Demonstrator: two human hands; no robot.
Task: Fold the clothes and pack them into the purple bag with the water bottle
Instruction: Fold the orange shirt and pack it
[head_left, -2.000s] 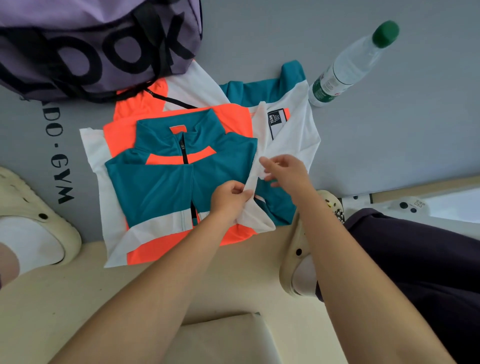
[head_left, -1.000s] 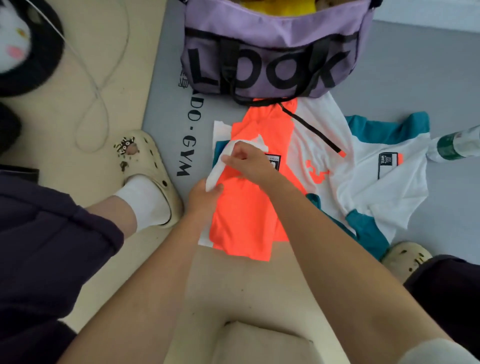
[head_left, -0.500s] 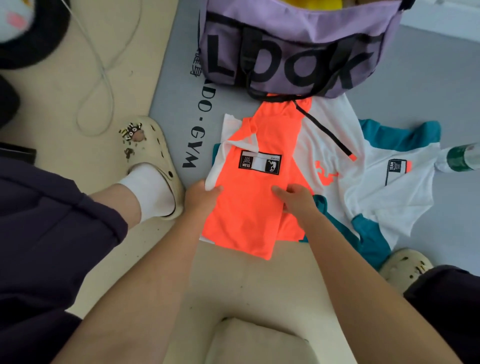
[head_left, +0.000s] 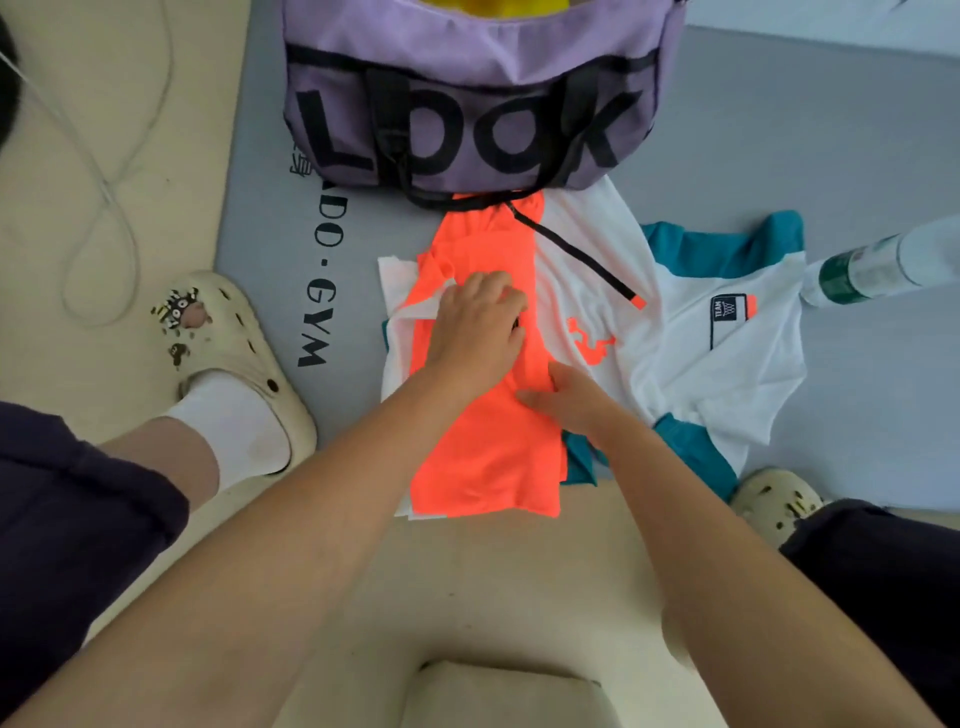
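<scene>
Left hand (head_left: 475, 325): flat, palm down, fingers fairly straight, pressing the upper part of the folded orange garment (head_left: 488, 436).
Right hand (head_left: 569, 397): fingers extended, resting on the garment's right edge, lower down than the left.
Folded orange garment: a narrow strip on the grey mat (head_left: 831, 130), its lower end over the beige floor (head_left: 493, 587); white fabric shows along its left side.
White and teal shirt (head_left: 727, 338): spread out just right of the orange garment, touching it, with a small logo patch.
Purple bag (head_left: 467, 104): at the top of the mat, open, printed "LOOK", something yellow inside; its base overlaps the clothes.
Water bottle (head_left: 878, 267): lying on the mat at the right edge, beside the shirt's sleeve.
Clogs (head_left: 234, 343): cream, one on each side of the clothes.
</scene>
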